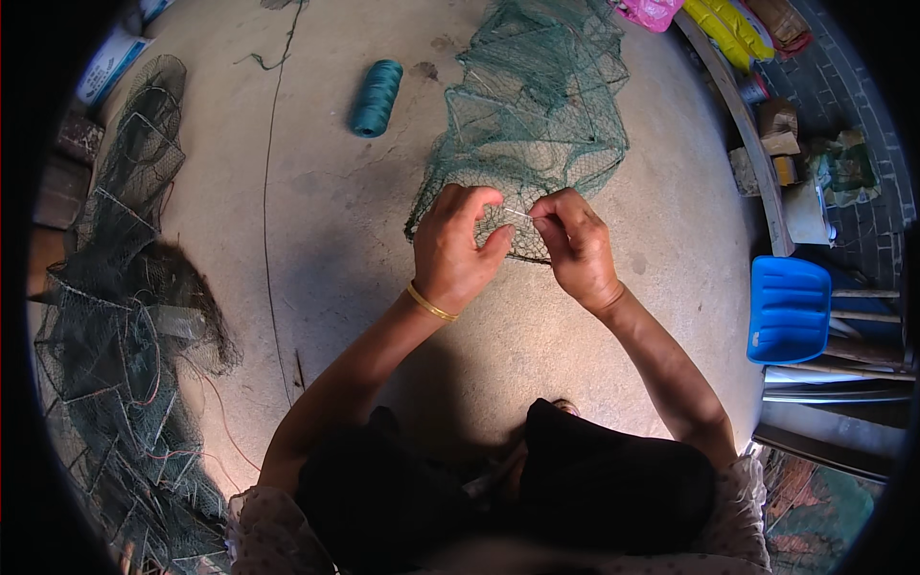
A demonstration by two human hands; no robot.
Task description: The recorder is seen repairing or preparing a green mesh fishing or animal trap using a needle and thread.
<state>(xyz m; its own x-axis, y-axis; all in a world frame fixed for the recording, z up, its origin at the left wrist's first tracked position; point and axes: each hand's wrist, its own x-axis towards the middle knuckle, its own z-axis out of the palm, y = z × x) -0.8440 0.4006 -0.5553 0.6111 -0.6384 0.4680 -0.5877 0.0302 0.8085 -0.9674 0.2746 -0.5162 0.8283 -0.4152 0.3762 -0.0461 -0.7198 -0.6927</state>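
Note:
Both hands are raised over the near end of a green mesh net trap [537,134] that stretches away from me on the floor. My right hand [578,251] pinches a thin, pale, needle-like piece [517,213] between thumb and fingers. Its other end points toward my left hand [454,251], which has a yellow bangle [433,302] at the wrist. That hand's thumb and forefinger are apart, with nothing visible between them; its other fingers are partly hidden. Any thread on the needle-like piece is too fine to make out. Beyond my left hand lies a spool of teal twine [376,98].
A heap of dark netting with framed sections [115,326] runs along the left. A dark cord [272,172] crosses the concrete floor. At right are a blue plastic shovel head [790,309], a wooden plank [757,144] and several bags and boxes.

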